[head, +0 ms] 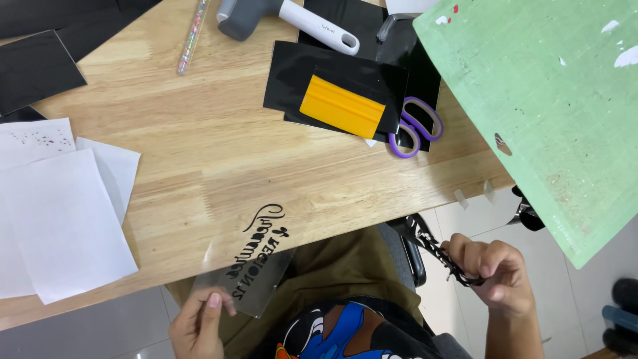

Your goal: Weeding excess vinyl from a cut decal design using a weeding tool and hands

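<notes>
Left hand [197, 324] pinching clear lettered film [249, 266] at counter's [199, 153] near edge; right hand [495, 272] clenching peeled black vinyl scrap [435, 249] off the counter's right corner. Possibly risking sticky scrap curling back onto the lettering, or film creasing under the pinch.

One yellow squeegee [342, 106], one pair of purple scissors [415, 126], one green cutting mat [551, 113], three white paper sheets [66, 226].

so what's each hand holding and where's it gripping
The left hand pinches the near edge of a clear sheet with black lettering. The right hand grips one end of a crumpled strip of black waste vinyl.
</notes>
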